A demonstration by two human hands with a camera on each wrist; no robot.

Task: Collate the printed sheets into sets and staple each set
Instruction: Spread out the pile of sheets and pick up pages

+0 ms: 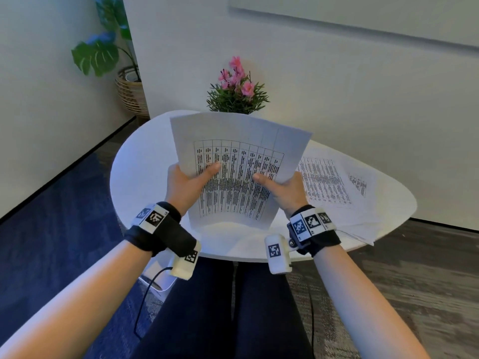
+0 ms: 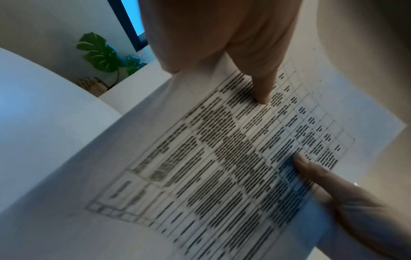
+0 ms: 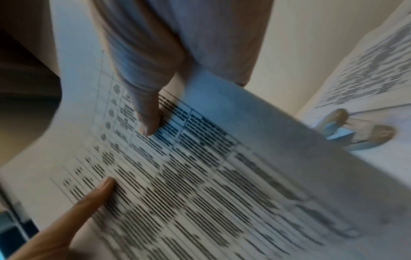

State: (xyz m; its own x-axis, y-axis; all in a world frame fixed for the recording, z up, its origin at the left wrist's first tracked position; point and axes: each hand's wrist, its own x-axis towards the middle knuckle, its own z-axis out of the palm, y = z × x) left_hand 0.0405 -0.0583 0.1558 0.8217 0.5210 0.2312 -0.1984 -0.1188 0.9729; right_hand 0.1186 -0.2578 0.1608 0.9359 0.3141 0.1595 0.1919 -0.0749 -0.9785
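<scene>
Left hand (image 1: 184, 183): I pinch the held sheets (image 1: 241, 161) at their left edge, thumb on the print.
Right hand (image 1: 284, 189): clamped on the right edge, thumb on top.
Held sheets: raised above the bench (image 1: 140, 161).
Loose sheets (image 1: 334, 185): flat on the bench, right side.

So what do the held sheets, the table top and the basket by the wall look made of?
Held sheets: thin matte paper; they bow between both hands. Table top: smooth white, laminate or painted, can't tell which. Basket: woven wicker or rattan, judging by its ribbed tan weave.
</scene>
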